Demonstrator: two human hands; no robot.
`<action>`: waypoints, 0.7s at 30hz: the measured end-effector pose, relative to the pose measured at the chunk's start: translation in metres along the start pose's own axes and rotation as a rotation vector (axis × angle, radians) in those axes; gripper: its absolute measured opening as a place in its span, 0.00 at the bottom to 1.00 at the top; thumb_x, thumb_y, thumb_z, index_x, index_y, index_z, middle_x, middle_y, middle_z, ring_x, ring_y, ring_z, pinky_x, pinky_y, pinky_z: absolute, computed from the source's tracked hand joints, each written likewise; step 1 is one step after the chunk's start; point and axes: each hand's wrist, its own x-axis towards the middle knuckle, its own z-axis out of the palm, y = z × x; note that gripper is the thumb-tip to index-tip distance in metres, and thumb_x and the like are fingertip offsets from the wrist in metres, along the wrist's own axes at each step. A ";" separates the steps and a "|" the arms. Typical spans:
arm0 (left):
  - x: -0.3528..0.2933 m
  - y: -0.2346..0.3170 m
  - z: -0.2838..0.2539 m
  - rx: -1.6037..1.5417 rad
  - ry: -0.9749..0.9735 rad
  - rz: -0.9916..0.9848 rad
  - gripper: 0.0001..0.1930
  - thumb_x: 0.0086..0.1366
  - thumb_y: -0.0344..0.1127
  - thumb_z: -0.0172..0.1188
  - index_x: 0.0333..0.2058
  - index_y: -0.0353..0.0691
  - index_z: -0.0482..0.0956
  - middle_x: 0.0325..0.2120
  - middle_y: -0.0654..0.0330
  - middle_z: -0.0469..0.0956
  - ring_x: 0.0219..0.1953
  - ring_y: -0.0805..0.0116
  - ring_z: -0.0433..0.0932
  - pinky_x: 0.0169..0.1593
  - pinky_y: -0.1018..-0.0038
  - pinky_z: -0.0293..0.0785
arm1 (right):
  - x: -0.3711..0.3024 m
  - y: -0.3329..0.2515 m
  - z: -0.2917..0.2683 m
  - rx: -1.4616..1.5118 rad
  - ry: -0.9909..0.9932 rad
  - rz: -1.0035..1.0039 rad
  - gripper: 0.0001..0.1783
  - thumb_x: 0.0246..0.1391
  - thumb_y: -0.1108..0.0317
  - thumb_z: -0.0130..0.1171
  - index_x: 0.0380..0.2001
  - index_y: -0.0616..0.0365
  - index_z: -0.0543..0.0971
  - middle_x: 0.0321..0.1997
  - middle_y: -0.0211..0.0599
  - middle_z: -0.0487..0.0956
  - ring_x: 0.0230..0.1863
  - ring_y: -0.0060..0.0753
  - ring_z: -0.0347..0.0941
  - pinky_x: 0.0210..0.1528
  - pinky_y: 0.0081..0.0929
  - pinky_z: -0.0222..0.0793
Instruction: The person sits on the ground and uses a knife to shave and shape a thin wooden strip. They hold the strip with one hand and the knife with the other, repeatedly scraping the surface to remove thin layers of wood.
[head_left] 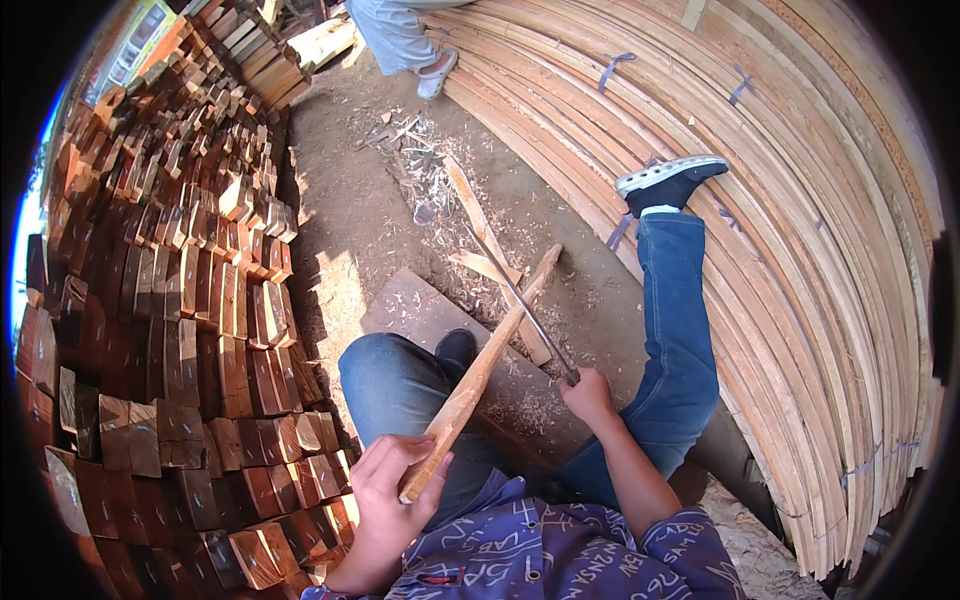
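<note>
My left hand [388, 478] is closed round the near end of a long, roughly hewn wooden stick [478, 376], which slants away to the upper right over my bent leg. In my right hand [588, 394] is the handle end of a long, thin metal blade [522, 302], seen almost edge-on. The blade points to the upper left and crosses over the stick near its far part; whether they touch I cannot tell. Under them, a flat wood strip [466, 197] and a short wood piece [484, 266] lie among shavings.
Sawn timber [190, 350] is stacked high on the left. Long planks [760, 290] in tied bundles run along the right, with my shoe [672, 178] against them. A flat board [420, 310] lies on the dirt floor. Another person's leg [400, 35] shows at the top.
</note>
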 end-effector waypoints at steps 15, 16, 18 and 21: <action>-0.004 -0.031 -0.015 -0.025 0.110 -0.291 0.08 0.54 0.23 0.69 0.27 0.33 0.76 0.25 0.56 0.80 0.26 0.72 0.79 0.32 0.78 0.72 | 0.032 -0.045 0.031 0.050 -0.056 -0.153 0.14 0.49 0.59 0.62 0.27 0.61 0.83 0.27 0.55 0.80 0.35 0.58 0.79 0.39 0.46 0.74; -0.002 -0.033 -0.015 -0.018 0.110 -0.315 0.08 0.54 0.23 0.69 0.27 0.32 0.76 0.25 0.54 0.81 0.26 0.71 0.80 0.32 0.78 0.73 | 0.030 -0.048 0.028 0.059 -0.061 -0.155 0.14 0.50 0.59 0.61 0.27 0.61 0.83 0.27 0.55 0.80 0.35 0.58 0.79 0.39 0.46 0.74; -0.003 -0.034 -0.015 -0.003 0.140 -0.284 0.09 0.54 0.24 0.70 0.27 0.32 0.76 0.24 0.55 0.80 0.26 0.73 0.79 0.32 0.78 0.72 | 0.014 -0.057 0.022 0.048 -0.045 -0.201 0.14 0.50 0.60 0.61 0.27 0.61 0.82 0.27 0.55 0.80 0.35 0.58 0.79 0.39 0.46 0.74; -0.012 -0.033 -0.010 -0.027 0.152 -0.296 0.09 0.54 0.24 0.70 0.27 0.32 0.76 0.25 0.54 0.81 0.27 0.69 0.81 0.34 0.77 0.73 | -0.019 -0.077 0.010 0.048 -0.096 -0.274 0.13 0.51 0.60 0.61 0.26 0.61 0.82 0.28 0.54 0.80 0.35 0.59 0.78 0.39 0.46 0.74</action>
